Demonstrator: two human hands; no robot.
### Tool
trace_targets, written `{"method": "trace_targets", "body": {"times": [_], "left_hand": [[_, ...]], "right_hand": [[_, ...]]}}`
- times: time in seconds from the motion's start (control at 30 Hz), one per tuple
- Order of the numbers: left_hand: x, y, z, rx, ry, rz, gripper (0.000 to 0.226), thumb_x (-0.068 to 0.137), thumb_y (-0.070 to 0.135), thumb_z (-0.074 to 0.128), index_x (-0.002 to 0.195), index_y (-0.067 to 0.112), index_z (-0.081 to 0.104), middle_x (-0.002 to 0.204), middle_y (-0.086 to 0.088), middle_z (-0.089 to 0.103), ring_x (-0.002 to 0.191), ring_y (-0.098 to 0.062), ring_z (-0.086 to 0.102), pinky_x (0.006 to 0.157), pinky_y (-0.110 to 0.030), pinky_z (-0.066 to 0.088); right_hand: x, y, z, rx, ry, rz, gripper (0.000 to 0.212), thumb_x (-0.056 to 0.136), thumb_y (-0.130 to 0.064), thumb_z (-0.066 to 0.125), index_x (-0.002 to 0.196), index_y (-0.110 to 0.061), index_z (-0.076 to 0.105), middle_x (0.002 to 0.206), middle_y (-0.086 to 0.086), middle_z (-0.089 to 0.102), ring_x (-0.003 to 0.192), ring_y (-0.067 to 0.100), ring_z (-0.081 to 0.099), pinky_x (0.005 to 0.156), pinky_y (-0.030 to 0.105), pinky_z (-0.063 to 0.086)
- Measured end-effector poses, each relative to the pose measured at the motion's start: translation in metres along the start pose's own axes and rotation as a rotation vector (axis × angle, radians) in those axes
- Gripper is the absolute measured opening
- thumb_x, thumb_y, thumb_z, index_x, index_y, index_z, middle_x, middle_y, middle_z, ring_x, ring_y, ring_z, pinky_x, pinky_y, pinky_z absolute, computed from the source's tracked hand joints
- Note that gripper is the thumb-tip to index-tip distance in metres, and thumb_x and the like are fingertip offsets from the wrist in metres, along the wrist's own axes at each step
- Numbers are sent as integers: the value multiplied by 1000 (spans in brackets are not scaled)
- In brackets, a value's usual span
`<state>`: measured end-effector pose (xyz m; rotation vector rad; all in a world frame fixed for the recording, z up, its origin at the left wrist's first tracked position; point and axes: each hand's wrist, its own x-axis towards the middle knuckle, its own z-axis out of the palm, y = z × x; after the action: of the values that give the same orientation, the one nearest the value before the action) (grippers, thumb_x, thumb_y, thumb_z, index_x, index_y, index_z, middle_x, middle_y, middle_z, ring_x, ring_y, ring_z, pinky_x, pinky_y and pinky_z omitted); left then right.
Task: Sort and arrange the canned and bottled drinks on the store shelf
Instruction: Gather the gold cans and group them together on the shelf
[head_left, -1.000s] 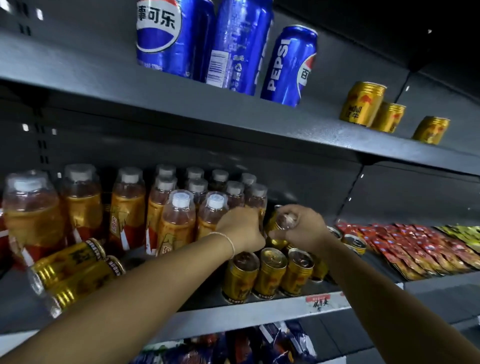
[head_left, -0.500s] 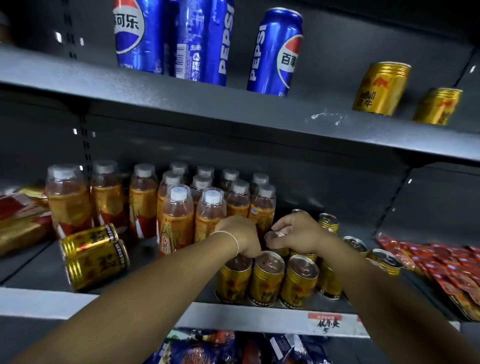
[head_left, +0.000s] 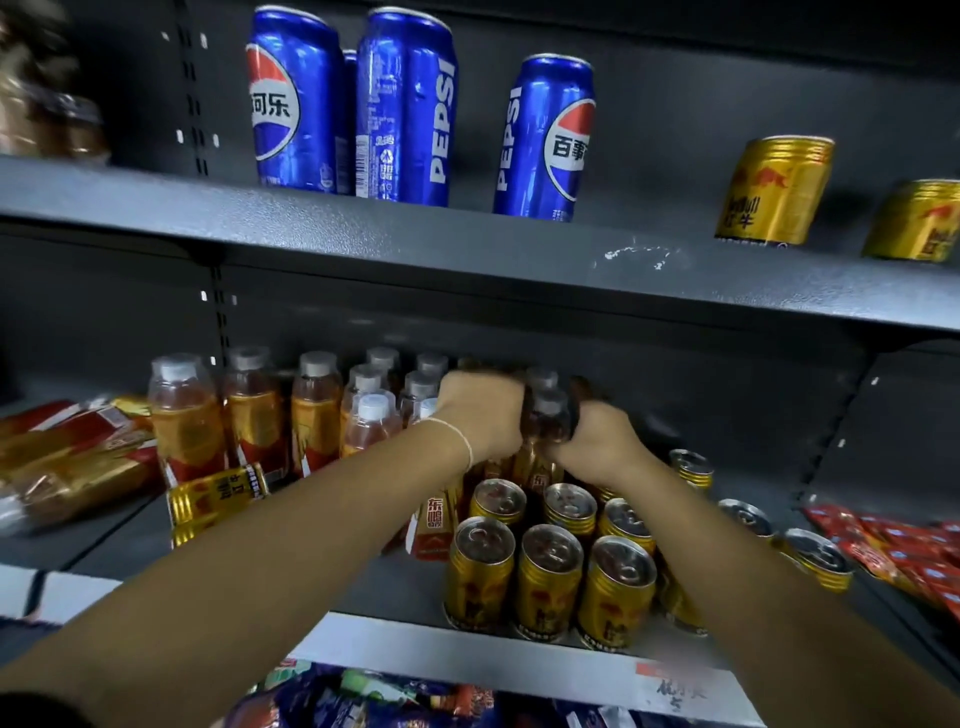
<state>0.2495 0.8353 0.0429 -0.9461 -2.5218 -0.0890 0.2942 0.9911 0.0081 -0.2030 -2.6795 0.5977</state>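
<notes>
Behind the cans (head_left: 550, 571), a bottle (head_left: 546, 423) is roughly upright, its long axis vertical and its cap pointing up (its base is hidden, so I cannot tell whether it rests on the shelf (head_left: 395, 587)). The right hand (head_left: 597, 441) grasps it round the shoulder, fingers (head_left: 571, 410) curled over the far side. The left hand (head_left: 480, 415) is curled tight against its other side; whether it grips this bottle or a hidden one I cannot tell. To do this step well, I judge: keep the bottle vertical, lift it clear of the can tops, carry it left of the cans to the other bottles (head_left: 249, 410), and set it down flat in line. Dragging it low risks toppling the cans.
</notes>
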Motion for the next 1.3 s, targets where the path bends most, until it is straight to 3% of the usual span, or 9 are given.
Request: {"method": "trace_targets", "body": {"times": [0.13,0.23,0.4,0.5,0.73,0.87,1.07,1.23,1.3], "left_hand": [[13,2,14,18,-122,41,38,83,29,63,119,19,58,120,-6,60,111,-29,57,82,-38,46],[15,3,17,45,-140,41,40,82,28,64,120,18,56,120,-8,58,111,-29,55,85,-39,46],[17,0,9,-48,-260,97,18,78,28,68,91,23,56,89,2,59,94,-25,62,64,-31,42],[13,-3,8,-31,-301,163,39,76,31,71,109,22,54,103,-1,63,97,-26,62,66,-33,43],[3,-5,7,-44,-201,151,56,73,28,71,123,20,47,108,-4,62,98,-28,62,64,-33,42],[-1,-9,-8,-71,-157,117,51,75,26,69,122,20,49,94,-1,58,91,-28,63,60,-31,43],[-30,-25,-40,-128,133,118,62,73,21,70,129,21,44,91,-3,58,85,-31,64,59,-31,42],[-69,-37,-60,-237,352,156,77,71,15,74,139,18,39,121,-11,56,106,-34,58,93,-45,47],[-87,-43,-69,-305,420,202,77,68,11,75,137,16,42,126,-12,52,110,-33,56,97,-46,45]], "right_hand": [[6,-4,9,3,-3,-26,28,86,-26,68,114,-20,67,111,10,70,104,31,64,90,41,54],[6,-3,11,3,10,4,25,87,-28,66,111,-22,65,105,7,69,98,27,64,81,35,53],[8,-3,6,-115,-81,82,29,79,-33,72,104,-19,69,100,6,69,95,26,65,78,32,55],[8,-2,7,-82,-80,91,32,78,-28,74,108,-17,69,104,7,69,97,26,65,83,35,56],[-8,-10,7,35,18,141,33,72,-19,75,104,-14,68,100,5,69,94,24,67,83,38,58],[-21,-20,-3,94,118,179,48,69,-20,83,110,-11,60,99,3,66,93,22,65,79,36,58],[-54,-47,-23,41,332,77,61,74,-19,83,123,-15,46,115,8,57,101,29,59,77,37,51],[-93,-88,-29,-242,481,-106,72,77,-10,76,139,-18,41,140,11,48,123,36,50,84,47,50],[-107,-108,-33,-274,521,-117,73,76,-8,77,140,-17,42,143,11,47,126,37,49,83,48,51]]}}
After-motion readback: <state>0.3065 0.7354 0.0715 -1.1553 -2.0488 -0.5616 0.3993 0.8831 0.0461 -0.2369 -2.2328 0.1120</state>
